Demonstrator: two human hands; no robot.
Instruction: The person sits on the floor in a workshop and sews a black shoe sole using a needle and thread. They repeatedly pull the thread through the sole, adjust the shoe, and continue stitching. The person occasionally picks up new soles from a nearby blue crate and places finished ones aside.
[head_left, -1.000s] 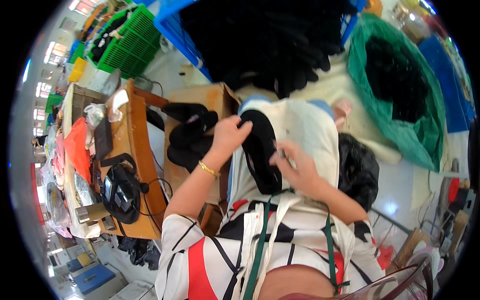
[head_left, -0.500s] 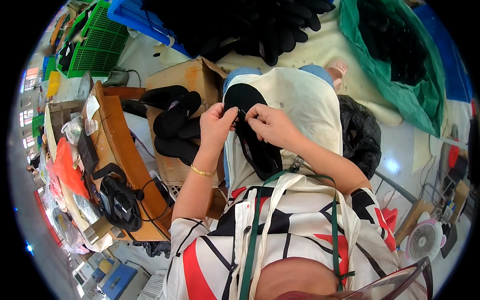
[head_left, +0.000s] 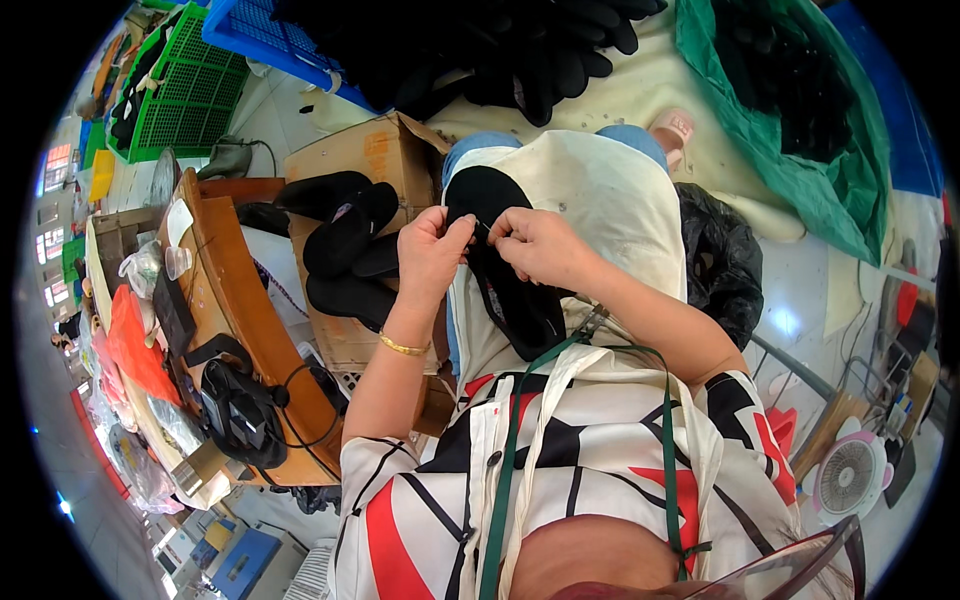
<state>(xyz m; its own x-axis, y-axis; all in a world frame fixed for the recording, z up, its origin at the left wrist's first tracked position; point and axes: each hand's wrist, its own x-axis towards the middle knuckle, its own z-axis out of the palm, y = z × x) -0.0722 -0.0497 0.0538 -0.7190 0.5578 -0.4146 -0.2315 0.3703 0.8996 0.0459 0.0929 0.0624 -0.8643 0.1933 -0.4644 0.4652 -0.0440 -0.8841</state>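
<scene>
A black cloth shoe [head_left: 488, 187] lies lengthwise on my lap, over the cream apron [head_left: 610, 230]. With thumb and fingers pressed together, my left hand [head_left: 430, 250] grips the shoe at the left edge of its opening. My right hand [head_left: 545, 248] is closed in a pinch over the opening, its fingertips close to the left thumb. A thin, pale sliver shows at those fingertips, too small to name. Beside my left forearm, several more black shoes [head_left: 345, 242] rest on a cardboard box [head_left: 400, 150].
A blue crate [head_left: 270, 45] and a heap of black shoes [head_left: 500, 50] lie ahead. A green bag [head_left: 735, 95] holds dark items at the far right. Left stands a wooden table [head_left: 250, 290] with a black bag [head_left: 238, 415]. A black plastic bag [head_left: 720, 265] sits right of my lap.
The surroundings have shifted very slightly in the picture. Both hands keep nearly the same grip and place on the shoe.
</scene>
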